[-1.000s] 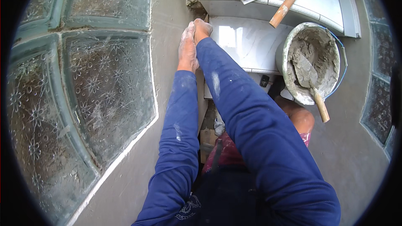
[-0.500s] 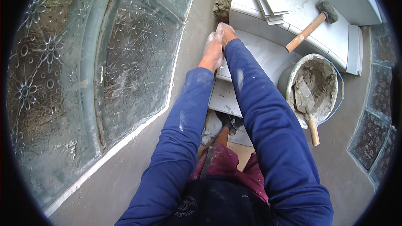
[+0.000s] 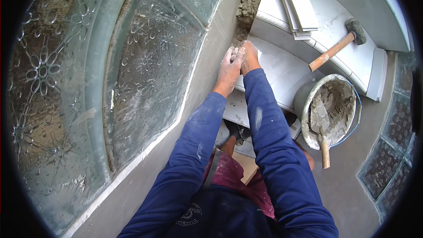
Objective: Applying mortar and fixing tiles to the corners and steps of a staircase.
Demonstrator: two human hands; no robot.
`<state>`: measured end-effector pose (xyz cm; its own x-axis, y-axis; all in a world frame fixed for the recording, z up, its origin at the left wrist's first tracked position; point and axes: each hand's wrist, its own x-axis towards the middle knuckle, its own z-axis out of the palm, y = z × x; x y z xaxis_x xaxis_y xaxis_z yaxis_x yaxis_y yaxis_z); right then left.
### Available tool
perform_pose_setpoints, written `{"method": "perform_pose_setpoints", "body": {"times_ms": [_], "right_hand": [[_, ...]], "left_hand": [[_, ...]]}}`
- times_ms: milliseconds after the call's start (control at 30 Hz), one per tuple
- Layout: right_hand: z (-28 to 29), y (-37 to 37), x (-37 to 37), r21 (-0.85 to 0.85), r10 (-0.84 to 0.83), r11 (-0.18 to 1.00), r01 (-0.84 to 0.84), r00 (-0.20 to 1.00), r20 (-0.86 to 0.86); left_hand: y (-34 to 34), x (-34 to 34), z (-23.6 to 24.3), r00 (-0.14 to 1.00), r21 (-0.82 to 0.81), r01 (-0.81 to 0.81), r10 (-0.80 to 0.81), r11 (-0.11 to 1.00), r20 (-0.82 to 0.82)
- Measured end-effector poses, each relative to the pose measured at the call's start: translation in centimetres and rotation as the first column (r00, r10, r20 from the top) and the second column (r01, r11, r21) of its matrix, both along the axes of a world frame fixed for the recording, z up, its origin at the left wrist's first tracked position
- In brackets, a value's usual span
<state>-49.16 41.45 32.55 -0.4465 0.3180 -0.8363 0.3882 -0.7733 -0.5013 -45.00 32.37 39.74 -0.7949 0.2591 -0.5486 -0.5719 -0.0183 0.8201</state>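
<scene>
My left hand (image 3: 229, 73) and my right hand (image 3: 250, 57) are pressed close together at the wall end of a white stair tread (image 3: 282, 68). Both sets of fingers are curled, and pale dust covers the left fingertips. Whatever they may be gripping is hidden beneath them. The plastered grey wall (image 3: 210, 64) runs just left of my left hand. Beyond the hands, rough broken mortar (image 3: 251, 0) fills a gap between the wall and the upper step.
A bucket (image 3: 304, 101) of wet mortar with a trowel (image 3: 324, 141) in it stands at right. A wooden-handled mallet (image 3: 335, 53) and stacked white tile strips (image 3: 296, 4) lie on the upper step. Patterned glass blocks (image 3: 150, 61) line the left wall.
The whole view has shifted, so the steps and bucket appear lower. My left fingers are more curled than before, and both hands remain together by the wall.
</scene>
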Motion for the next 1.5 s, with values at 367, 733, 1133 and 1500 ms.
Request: {"method": "perform_pose_setpoints", "body": {"times_ms": [367,733,1133,1500], "right_hand": [[0.1,6.4,-2.3,-0.167,0.293,0.946,-0.277,0.953,0.078],[4.2,5.2,-0.1,0.301,0.582,0.739,-0.603,0.796,0.164],[-1.4,2.2,6.8,0.306,0.530,0.805,-0.509,0.848,0.016],[0.3,0.3,9.6,0.241,0.552,0.815,-0.528,0.833,-0.040]], "left_hand": [[0.5,1.8,-2.0,0.993,-0.132,0.052,-0.038,0.990,0.112],[-3.9,10.4,-8.9,0.898,-0.705,0.261,-0.434,0.659,-0.073],[-5.6,9.5,-9.6,0.891,-0.364,0.062,0.113,0.929,0.441],[-6.5,8.0,-10.9,0.788,-0.025,-0.293,0.256,0.956,0.560]]}}
